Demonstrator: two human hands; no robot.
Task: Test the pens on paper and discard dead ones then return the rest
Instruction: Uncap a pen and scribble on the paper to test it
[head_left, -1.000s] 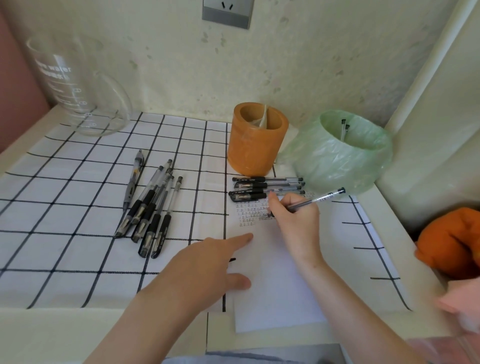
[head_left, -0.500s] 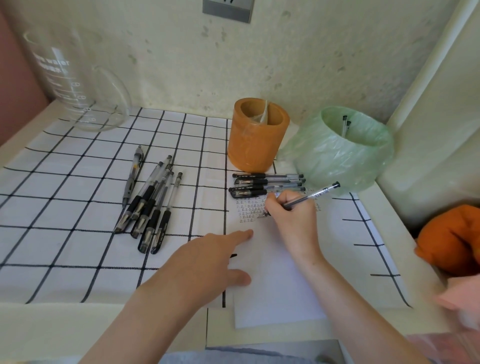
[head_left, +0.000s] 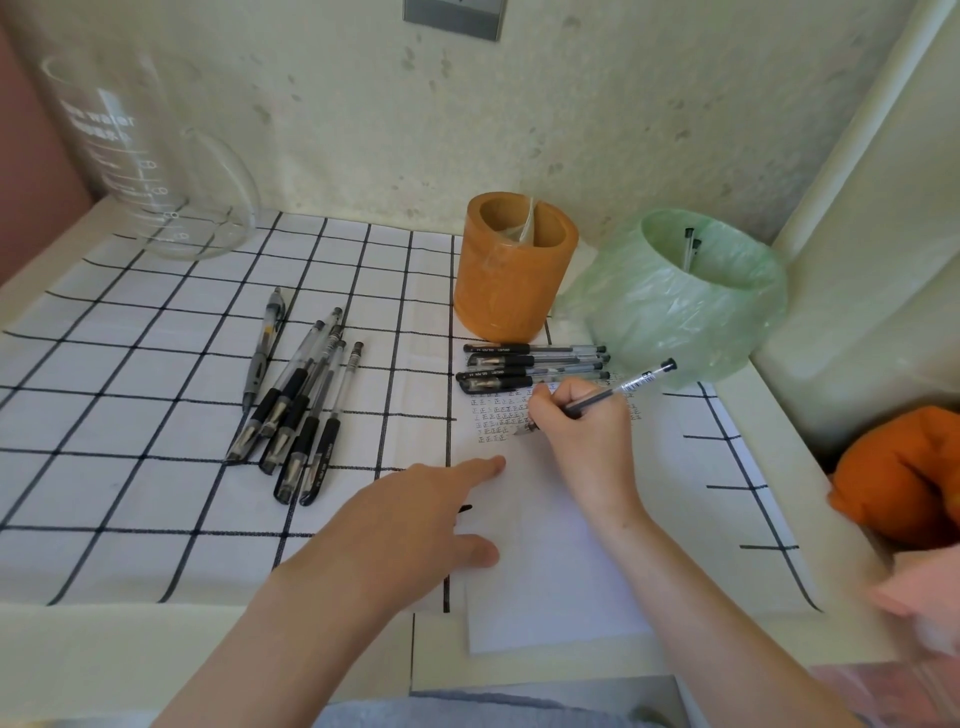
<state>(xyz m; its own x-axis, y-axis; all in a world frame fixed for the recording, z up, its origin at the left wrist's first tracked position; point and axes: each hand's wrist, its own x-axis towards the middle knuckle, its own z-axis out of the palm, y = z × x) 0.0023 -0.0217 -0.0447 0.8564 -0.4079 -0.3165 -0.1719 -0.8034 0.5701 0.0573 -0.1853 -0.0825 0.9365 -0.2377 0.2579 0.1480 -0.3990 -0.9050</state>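
A pen (head_left: 623, 387) is pinched between the thumb and curled fingers of the right hand (head_left: 582, 431). Its tip is set down on the sheet of paper (head_left: 545, 571) among rows of small written marks, and its back end is pointed up and to the right, toward the bin. The paper is held flat by the left hand (head_left: 415, 514), whose fingers are stretched out straight and laid across the sheet's left edge.

Just beyond the marks, a short row of capped pens (head_left: 530, 366) is laid side by side across the top of the paper. Behind them an orange pen holder (head_left: 511, 275) is stood upright; only a thin pale strip across its middle can be made out inside. To its right a round bin (head_left: 685, 306) lined with a green plastic bag is placed, and the ends of two pens (head_left: 690, 249) are seen standing in it.

Further left, on the checked cloth (head_left: 130, 415), a loose bundle of pens (head_left: 301, 410) is laid. A glass jug (head_left: 145, 156) is stood in the far left corner.
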